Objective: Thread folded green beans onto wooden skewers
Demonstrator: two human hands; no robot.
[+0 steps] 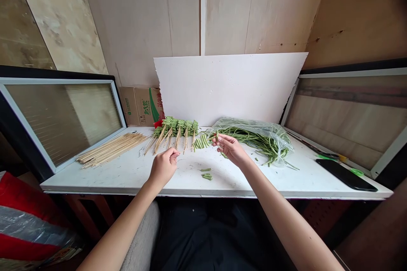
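My left hand (164, 165) is closed in a pinch in front of the skewered beans; whatever its fingertips hold is too small to make out. Between the thumb and fingers of my right hand (231, 148) is a short green bean piece (217, 134), held upright. A row of cut bean pieces (201, 142) lies between the hands, farther back. Bundles of beans on skewers (179, 127) are stacked behind my left hand, sticks pointing forward. A few loose pieces (207, 176) rest near the front edge.
Bare wooden skewers (112, 149) lie at the left of the white table (127, 182). Long beans (267, 142) spill from a clear plastic bag (251, 123) at the right. Beyond are a black phone (345, 174) and scissors (329, 155). A cardboard box (138, 106) stands behind.
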